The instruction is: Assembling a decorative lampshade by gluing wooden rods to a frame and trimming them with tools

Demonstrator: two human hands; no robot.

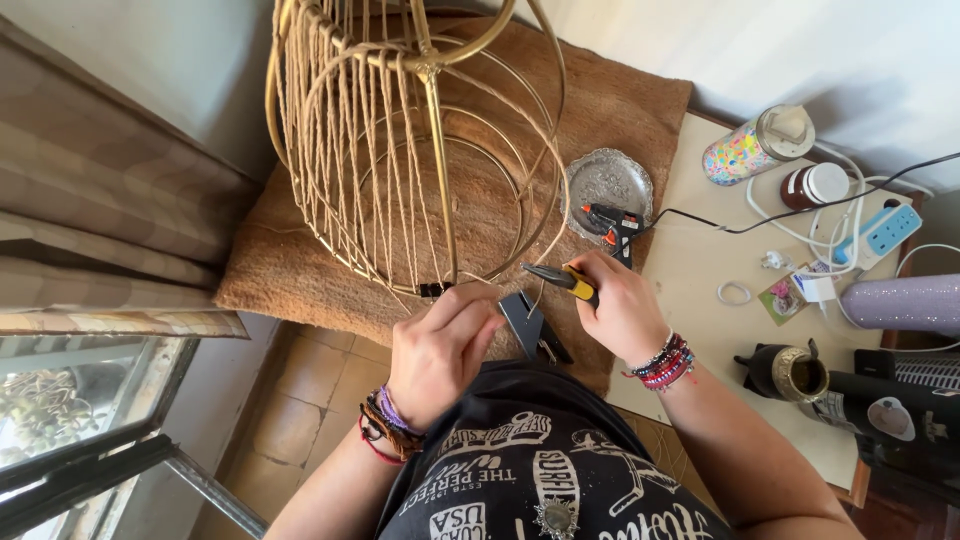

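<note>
Gold wire frame (400,150) w/ jute cord sits on brown mat, surface's left end. Left hand (440,350) pinches cord at frame's bottom ring; keep it taut. Right hand (620,305), grip closed round yellow-handled pliers (560,278), should stay steady.

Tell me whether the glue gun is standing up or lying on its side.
Standing up: the glue gun rests at the edge of the round metal dish, nozzle over it, handle down, cord trailing right.

Pale wall (160,60) behind, striped curtain (90,240) at left above a sunlit window (70,400); tan tiled floor (290,420) lies below the cream surface (700,300).
</note>
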